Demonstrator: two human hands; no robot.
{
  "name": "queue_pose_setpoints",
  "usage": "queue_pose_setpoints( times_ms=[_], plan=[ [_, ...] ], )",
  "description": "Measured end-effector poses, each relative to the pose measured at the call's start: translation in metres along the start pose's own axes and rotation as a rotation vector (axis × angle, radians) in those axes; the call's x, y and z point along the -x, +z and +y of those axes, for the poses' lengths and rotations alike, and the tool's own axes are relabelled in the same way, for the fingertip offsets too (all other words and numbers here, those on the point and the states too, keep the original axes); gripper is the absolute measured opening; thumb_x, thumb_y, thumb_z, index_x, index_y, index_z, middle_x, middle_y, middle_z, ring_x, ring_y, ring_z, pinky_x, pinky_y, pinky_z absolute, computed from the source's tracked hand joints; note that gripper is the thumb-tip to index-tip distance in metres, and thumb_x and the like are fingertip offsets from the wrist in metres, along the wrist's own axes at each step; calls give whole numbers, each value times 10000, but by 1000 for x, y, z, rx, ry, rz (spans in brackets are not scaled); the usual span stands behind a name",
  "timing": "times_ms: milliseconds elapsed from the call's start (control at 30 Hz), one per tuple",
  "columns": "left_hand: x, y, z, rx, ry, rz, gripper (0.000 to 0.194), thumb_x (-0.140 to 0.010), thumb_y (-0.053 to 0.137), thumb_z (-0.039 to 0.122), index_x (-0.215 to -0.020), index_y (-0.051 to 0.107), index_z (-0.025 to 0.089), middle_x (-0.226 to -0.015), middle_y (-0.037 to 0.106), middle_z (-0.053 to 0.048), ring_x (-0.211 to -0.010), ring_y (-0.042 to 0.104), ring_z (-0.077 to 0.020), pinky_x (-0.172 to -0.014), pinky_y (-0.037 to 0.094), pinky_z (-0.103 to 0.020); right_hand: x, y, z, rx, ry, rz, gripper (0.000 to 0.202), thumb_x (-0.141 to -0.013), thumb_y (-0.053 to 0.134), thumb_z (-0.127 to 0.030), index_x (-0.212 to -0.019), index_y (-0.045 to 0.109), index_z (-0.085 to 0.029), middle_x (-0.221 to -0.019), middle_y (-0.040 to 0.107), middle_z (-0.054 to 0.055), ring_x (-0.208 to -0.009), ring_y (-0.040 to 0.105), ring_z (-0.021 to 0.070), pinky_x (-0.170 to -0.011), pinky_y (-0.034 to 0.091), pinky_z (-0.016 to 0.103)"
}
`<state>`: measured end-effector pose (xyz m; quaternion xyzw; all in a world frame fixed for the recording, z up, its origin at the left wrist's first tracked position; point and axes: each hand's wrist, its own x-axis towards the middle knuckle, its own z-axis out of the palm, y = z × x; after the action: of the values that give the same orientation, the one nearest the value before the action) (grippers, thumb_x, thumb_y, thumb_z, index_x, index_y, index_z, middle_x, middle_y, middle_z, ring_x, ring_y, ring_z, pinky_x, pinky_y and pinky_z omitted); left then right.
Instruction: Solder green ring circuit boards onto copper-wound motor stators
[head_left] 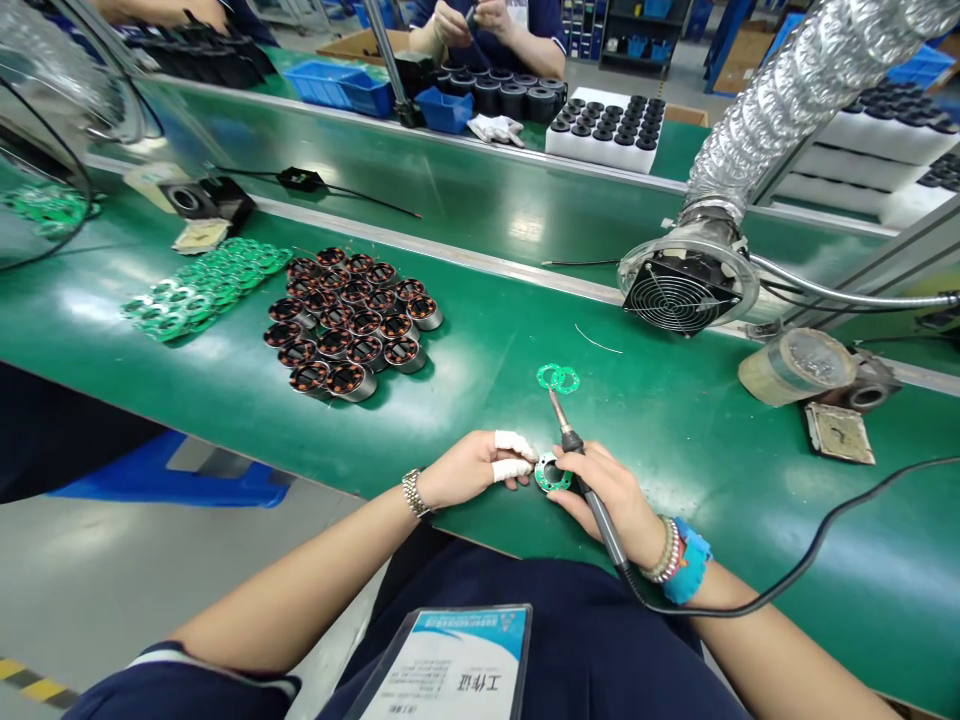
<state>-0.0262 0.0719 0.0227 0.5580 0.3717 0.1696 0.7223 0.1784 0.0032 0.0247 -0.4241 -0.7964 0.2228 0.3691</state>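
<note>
My left hand (480, 472), with white covers on two fingers, pinches the left edge of a small round part topped by a green ring-shaped circuit board (543, 481). In my right hand (611, 497) lies a soldering iron (604, 527), its tip pointing away from me. Thumb and forefinger of that hand also touch the ring board's right side. Just beyond the iron's tip, two loose green ring boards (570, 380) overlap on the bench. Fingers partly cover the sides of the part between my hands.
Wound motor stators (349, 382) stand grouped left of centre, beside rows of green ring boards (187, 290). A fume fan (679, 300) hangs from a foil duct at right, near a solder-iron stand (874, 390) and sponge (840, 433). The iron's cable (817, 545) crosses the right side. A co-worker sits opposite.
</note>
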Motion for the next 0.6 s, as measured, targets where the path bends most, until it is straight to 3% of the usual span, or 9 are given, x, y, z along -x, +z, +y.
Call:
queue_pose_setpoints(
  times_ms=[367, 467, 600],
  plan=[
    [-9, 7, 4, -44, 114, -14, 162, -692, 647, 244, -705, 535, 128, -666, 525, 22, -554, 518, -76, -539, 456, -208, 0, 0, 1, -9, 14, -21, 224, -831, 570, -204, -1047, 509, -196, -961, 610, 87, -861, 541, 199, -750, 494, 349],
    [-10, 22, 0, -76, 176, 148, 188, -683, 628, 232, -655, 463, 146, -606, 469, 44, -531, 467, -70, -519, 420, -195, 0, 1, 0, -7, 7, -16, 223, -835, 567, -201, -1049, 505, -192, -969, 608, 88, -874, 533, 196, -764, 490, 351],
    [-4, 45, -7, -355, 294, 510, 174, -715, 570, 188, -616, 428, 164, -578, 444, 35, -521, 443, -90, -502, 399, -210, 0, 2, -2, 12, 7, 1, 212, -838, 559, -196, -1043, 504, -198, -979, 604, 89, -895, 536, 203, -781, 490, 364]
  ],
)
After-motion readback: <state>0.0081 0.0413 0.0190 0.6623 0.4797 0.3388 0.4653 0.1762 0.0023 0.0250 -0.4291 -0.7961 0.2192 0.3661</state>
